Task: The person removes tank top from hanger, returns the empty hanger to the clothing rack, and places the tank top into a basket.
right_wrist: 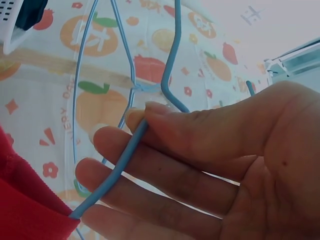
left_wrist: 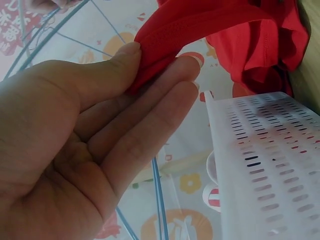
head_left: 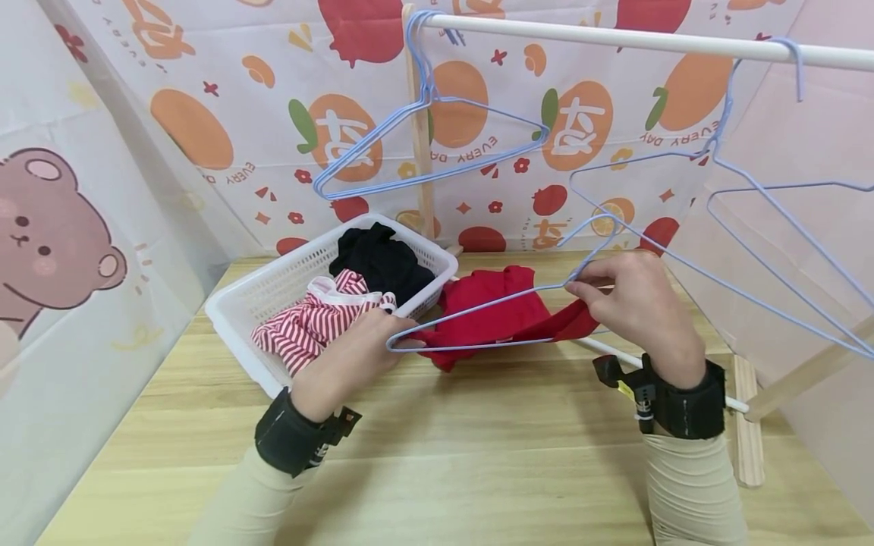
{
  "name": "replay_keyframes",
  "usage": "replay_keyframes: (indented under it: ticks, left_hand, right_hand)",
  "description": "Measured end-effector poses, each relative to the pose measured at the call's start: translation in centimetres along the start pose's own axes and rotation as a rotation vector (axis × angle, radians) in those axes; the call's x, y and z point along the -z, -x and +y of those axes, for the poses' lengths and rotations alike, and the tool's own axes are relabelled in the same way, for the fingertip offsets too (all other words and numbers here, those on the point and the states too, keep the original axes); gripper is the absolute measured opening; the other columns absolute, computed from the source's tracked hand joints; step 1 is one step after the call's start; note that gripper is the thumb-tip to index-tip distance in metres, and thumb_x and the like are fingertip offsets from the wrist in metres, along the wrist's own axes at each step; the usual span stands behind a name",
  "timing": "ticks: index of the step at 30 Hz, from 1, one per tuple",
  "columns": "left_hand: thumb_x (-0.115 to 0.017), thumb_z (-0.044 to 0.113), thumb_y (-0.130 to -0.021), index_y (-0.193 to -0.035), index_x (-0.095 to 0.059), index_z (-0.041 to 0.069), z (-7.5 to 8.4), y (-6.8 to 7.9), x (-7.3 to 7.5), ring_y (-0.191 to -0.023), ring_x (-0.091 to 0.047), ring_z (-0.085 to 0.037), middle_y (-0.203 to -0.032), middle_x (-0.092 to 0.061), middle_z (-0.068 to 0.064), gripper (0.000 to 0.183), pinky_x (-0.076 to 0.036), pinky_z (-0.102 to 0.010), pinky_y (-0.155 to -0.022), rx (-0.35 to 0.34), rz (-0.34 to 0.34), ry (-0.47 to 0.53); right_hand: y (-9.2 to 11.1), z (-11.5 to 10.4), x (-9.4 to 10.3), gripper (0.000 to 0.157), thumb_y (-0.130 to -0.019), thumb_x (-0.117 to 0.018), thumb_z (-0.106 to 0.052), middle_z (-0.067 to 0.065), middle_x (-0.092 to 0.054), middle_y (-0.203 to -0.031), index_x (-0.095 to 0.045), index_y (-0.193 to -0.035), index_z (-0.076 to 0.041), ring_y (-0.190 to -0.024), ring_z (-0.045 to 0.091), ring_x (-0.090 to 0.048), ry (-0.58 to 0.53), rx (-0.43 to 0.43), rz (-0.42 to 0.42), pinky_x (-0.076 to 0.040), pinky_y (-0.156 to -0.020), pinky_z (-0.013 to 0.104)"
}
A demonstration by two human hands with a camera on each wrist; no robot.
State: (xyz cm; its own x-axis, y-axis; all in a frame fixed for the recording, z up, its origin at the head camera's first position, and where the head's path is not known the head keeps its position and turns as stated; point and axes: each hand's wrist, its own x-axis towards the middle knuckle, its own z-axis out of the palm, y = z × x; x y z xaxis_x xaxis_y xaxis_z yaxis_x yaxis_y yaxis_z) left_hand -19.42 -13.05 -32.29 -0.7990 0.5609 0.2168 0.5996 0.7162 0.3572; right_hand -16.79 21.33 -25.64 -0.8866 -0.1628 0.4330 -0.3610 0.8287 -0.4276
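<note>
Draped laundry nook: clothes rail (head_left: 614, 36), basket (head_left: 237, 345)

"EVERY DAY" (head_left: 679, 139) is printed several times on the backdrop (head_left: 505, 72) behind the basket (head_left: 232, 334), including just above its left end and farther right of it. White characters (head_left: 580, 125) on the printed oranges (head_left: 594, 95), above and right of the basket, are too stylised to read surely. The right wrist view catches part of the same English wording.

And there's a lane open over the near counter (head_left: 478, 470) between the sleeves (head_left: 693, 485), but beyond it the held hanger (head_left: 478, 308) and red garment (head_left: 488, 292) block the middle, the basket (head_left: 235, 349) the left, dangling hangers (head_left: 715, 140) the right.
</note>
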Motion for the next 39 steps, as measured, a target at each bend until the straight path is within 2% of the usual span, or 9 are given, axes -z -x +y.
replay_keyframes:
  ticks: [5, 12, 18, 22, 29, 32, 36, 39]
  left_hand:
    - [-0.080, 0.016, -0.090, -0.098, -0.080, 0.010, 0.1, -0.3, -0.1, -0.065, -0.053, -0.011, -0.073, -0.070, 0.002, 0.010, -0.047, -0.022, -0.061, -0.002, -0.022, 0.055]
    - [-0.079, 0.013, -0.091, -0.089, -0.076, 0.009, -0.1, -0.4, -0.4, -0.059, -0.050, -0.008, -0.063, -0.058, 0.005, 0.005, -0.043, -0.021, -0.056, -0.043, -0.020, 0.078]
    - [-0.079, 0.010, -0.090, -0.088, -0.075, 0.007, -0.2, -0.6, -0.9, -0.058, -0.048, -0.007, -0.062, -0.059, 0.002, 0.006, -0.044, -0.019, -0.057, -0.104, 0.012, 0.049]
    - [-0.080, 0.011, -0.089, -0.093, -0.078, 0.005, -0.3, -0.8, -1.1, -0.057, -0.049, -0.006, -0.067, -0.065, 0.001, 0.008, -0.046, -0.018, -0.057, -0.131, 0.010, 0.022]
    - [-0.079, 0.011, -0.090, -0.091, -0.077, 0.004, -0.5, -1.0, -1.3, -0.058, -0.047, -0.006, -0.068, -0.066, 0.000, 0.007, -0.046, -0.018, -0.057, -0.202, 0.020, -0.025]
    - [-0.078, 0.011, -0.091, -0.092, -0.078, 0.005, -0.5, -1.0, -1.3, -0.059, -0.048, -0.005, -0.070, -0.068, 0.002, 0.006, -0.048, -0.019, -0.059, -0.187, 0.008, -0.018]
    - [-0.079, 0.011, -0.089, -0.101, -0.080, 0.007, -0.1, -0.8, -1.2, -0.064, -0.056, -0.006, -0.081, -0.075, 0.000, 0.013, -0.055, -0.022, -0.068, -0.108, -0.039, -0.016]
    - [-0.079, 0.009, -0.089, -0.106, -0.080, 0.008, 0.1, -0.6, -1.0, -0.067, -0.059, -0.008, -0.086, -0.076, -0.001, 0.017, -0.057, -0.023, -0.072, -0.065, -0.068, -0.024]
  right_hand:
    - [0.1, -0.4, -0.3, 0.011, -0.088, -0.079, -0.005, 0.012, -0.078, -0.086, -0.082, -0.098, -0.001, -0.084, 0.029, -0.072, -0.028, 0.016, -0.024, -0.062, -0.079, 0.052]
    - [0.2, -0.9, -0.8, 0.015, -0.089, -0.078, -0.005, 0.013, -0.078, -0.089, -0.081, -0.103, -0.001, -0.085, 0.030, -0.074, -0.062, 0.005, -0.078, -0.062, -0.081, 0.051]
    - [0.4, -1.3, -1.0, 0.016, -0.088, -0.080, -0.006, 0.011, -0.079, -0.088, -0.081, -0.104, -0.002, -0.083, 0.027, -0.075, -0.063, 0.049, -0.074, -0.063, -0.079, 0.049]
    - [0.5, -1.8, -1.1, 0.016, -0.087, -0.081, -0.005, 0.010, -0.079, -0.087, -0.082, -0.103, -0.003, -0.081, 0.025, -0.074, -0.081, 0.080, -0.082, -0.063, -0.078, 0.048]
    - [0.9, -2.4, -1.3, 0.014, -0.086, -0.082, -0.005, 0.008, -0.079, -0.085, -0.082, -0.100, -0.004, -0.078, 0.022, -0.073, -0.097, 0.122, -0.101, -0.063, -0.076, 0.045]
    - [1.0, -2.5, -1.4, 0.013, -0.085, -0.082, -0.003, 0.008, -0.079, -0.085, -0.082, -0.099, -0.003, -0.077, 0.020, -0.074, -0.106, 0.143, -0.096, -0.064, -0.076, 0.043]
    - [1.3, -2.9, -1.3, 0.012, -0.084, -0.082, -0.002, 0.005, -0.078, -0.082, -0.082, -0.096, -0.005, -0.075, 0.017, -0.073, -0.127, 0.177, -0.081, -0.064, -0.074, 0.040]
    - [1.7, -3.4, -1.1, 0.014, -0.083, -0.084, -0.002, 0.004, -0.078, -0.082, -0.083, -0.096, -0.006, -0.075, 0.017, -0.074, -0.145, 0.208, -0.058, -0.064, -0.073, 0.038]
